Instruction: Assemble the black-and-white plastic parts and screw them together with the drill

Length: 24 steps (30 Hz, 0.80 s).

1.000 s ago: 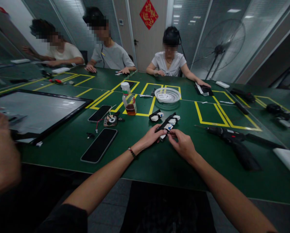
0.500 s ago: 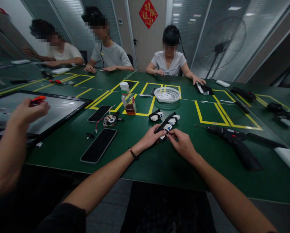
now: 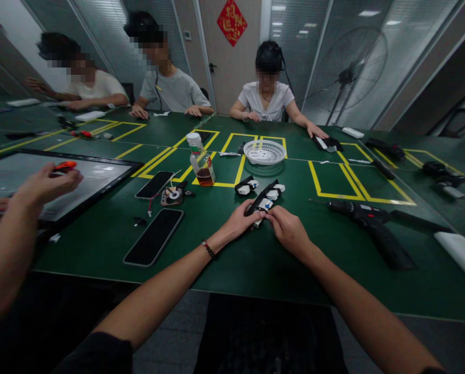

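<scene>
Fingers of the left hand (image 3: 243,219) and right hand (image 3: 289,228) were pinched at a black-and-white strip (image 3: 269,197); beyond them, a similar piece (image 3: 246,186) was placed.

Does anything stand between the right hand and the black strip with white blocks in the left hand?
Nothing visible does. The right hand already has its fingertips at the near end of the black strip, beside the left hand's thumb. The cordless drill lies off to the right.
</scene>
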### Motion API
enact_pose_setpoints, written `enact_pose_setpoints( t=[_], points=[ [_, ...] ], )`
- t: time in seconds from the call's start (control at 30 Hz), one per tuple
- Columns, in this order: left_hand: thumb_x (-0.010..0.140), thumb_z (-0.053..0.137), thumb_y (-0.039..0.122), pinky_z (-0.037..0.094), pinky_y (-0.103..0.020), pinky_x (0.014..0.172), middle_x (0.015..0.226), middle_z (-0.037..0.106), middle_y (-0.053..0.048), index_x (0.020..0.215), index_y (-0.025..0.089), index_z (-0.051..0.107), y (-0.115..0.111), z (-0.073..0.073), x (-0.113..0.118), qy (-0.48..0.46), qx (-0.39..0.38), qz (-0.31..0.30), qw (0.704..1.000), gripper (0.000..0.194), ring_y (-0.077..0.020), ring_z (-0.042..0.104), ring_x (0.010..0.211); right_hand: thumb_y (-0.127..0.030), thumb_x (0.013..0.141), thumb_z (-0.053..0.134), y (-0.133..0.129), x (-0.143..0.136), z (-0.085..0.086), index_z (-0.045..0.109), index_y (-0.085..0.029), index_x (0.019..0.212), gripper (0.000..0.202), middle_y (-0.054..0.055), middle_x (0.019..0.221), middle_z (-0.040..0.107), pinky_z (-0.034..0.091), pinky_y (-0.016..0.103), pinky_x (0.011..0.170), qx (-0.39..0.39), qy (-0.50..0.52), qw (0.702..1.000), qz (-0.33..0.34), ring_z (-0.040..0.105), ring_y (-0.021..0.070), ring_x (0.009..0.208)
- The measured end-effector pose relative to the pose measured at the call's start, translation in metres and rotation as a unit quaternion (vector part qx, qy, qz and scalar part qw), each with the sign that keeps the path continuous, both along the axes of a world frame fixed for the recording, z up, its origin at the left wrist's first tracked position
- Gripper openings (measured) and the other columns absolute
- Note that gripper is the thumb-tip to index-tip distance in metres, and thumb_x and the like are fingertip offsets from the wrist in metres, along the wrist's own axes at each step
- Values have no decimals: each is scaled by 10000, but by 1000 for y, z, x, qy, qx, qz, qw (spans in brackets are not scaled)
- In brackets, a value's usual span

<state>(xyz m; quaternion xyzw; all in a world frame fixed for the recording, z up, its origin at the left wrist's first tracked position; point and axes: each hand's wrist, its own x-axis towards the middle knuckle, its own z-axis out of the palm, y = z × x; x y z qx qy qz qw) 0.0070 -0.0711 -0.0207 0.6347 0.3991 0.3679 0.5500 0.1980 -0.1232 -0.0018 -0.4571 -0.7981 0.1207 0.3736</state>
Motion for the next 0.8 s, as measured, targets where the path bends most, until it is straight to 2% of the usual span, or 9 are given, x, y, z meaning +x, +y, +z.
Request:
enact_pose_setpoints(
  t=[0.07,0.2,0.27,0.33,0.4,0.47,0.6,0.7,0.8],
  points=[
    [804,706,499,490,-270,617,973,644,-65,1219,162,563,0,1,0,18,26,9,999,553,-163,593,745,-235,1006,455,1,2,0,612,-224,939,171,49,844,639,498,329,774,-18,36,999,11,623,198,762],
    [813,712,458,493,-329,848,1105,658,-75,1243,172,550,-2,7,-2,41,101,8,994,541,-218,616,985,-295,976,543,7,5,-5,635,-227,925,125,13,808,649,518,307,697,-103,131,985,42,641,167,686],
    [816,712,453,482,-340,883,1107,659,-71,1261,174,539,-3,9,-3,52,115,8,992,553,-228,610,1018,-346,934,616,9,5,-9,631,-227,948,121,9,821,664,541,306,679,-165,208,962,59,664,168,697],
    [827,699,451,479,-350,903,1099,659,-66,1263,175,539,-4,11,-4,50,118,11,992,540,-227,610,1016,-386,878,687,11,4,-11,622,-225,984,204,17,868,680,572,325,701,-217,284,931,70,683,179,741],
    [843,681,441,473,-362,939,1115,657,-64,1254,177,548,-4,11,-4,32,116,15,993,506,-227,605,1039,-412,848,715,12,2,-11,621,-222,1018,272,33,932,688,592,353,753,-242,331,909,66,690,188,792],
    [857,657,439,500,-369,916,1139,650,-73,1243,175,559,-4,10,-2,3,96,18,995,478,-234,605,1046,-426,855,702,13,1,-10,629,-219,1032,283,41,965,687,594,369,802,-244,351,903,51,687,185,810],
    [878,602,456,577,-365,727,1124,642,-103,1237,154,566,-4,7,2,-86,-2,-7,996,470,-231,638,912,-422,868,686,14,-3,-9,604,-217,1069,299,55,1030,672,596,367,827,-243,411,878,12,687,189,869],
    [876,616,458,598,-397,727,1060,661,-102,1243,135,565,-3,4,4,-136,-62,-36,988,492,-211,657,827,-427,880,676,14,-6,-11,591,-214,1143,349,83,1143,666,585,370,869,-294,448,843,36,675,216,1008],
    [861,658,451,609,-406,748,1083,671,-107,1254,135,577,-3,3,5,-147,-81,-52,985,511,-221,672,862,-423,885,686,13,-9,-14,612,-214,1192,379,79,1156,686,549,363,923,-335,450,826,65,658,226,1065]
  ],
)
